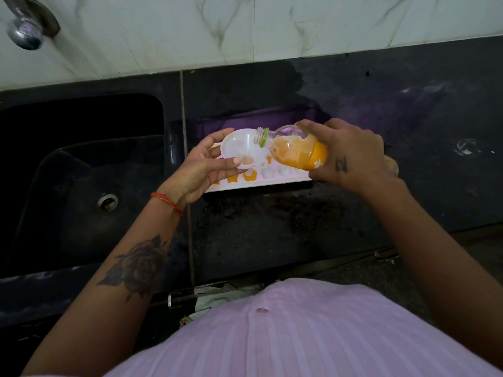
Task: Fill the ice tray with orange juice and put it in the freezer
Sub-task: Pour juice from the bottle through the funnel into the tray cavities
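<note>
ice tray (275, 177): white plastic, long and rectangular, lying flat on the dark counter just right of the sink; its left end is hidden under the left hand and the funnel.
tray cells: flower-shaped; at least three near the left of the front row hold orange juice, as does one in the row behind beside the funnel's spout; the cells further right look pale and unfilled.
funnel (239, 146): white plastic, smooth and round-mouthed, tilted over the left part of the tray, with a faint orange film at its throat.
bottle (295, 150): clear plastic, tipped nearly on its side, with the uncapped neck and its green ring resting at the funnel's rim; juice pools in the lower half, and an orange label wraps the body.
left hand (202, 165): grasping the funnel, with the thumb over the near rim and fingers curled behind the far rim.
right hand (345, 153): clenched around the bottle's body from above, its base hidden behind the hand.
counter (408, 131): dark speckled stone, dull and smudged, with a seam running beside the tray.
sink (81, 164): black, deep, rounded corners, metal drain at the bottom.
wall (272, 25): white marble-look tile with grey veins.
tap (25, 31): shiny chrome, top left above the sink.
</note>
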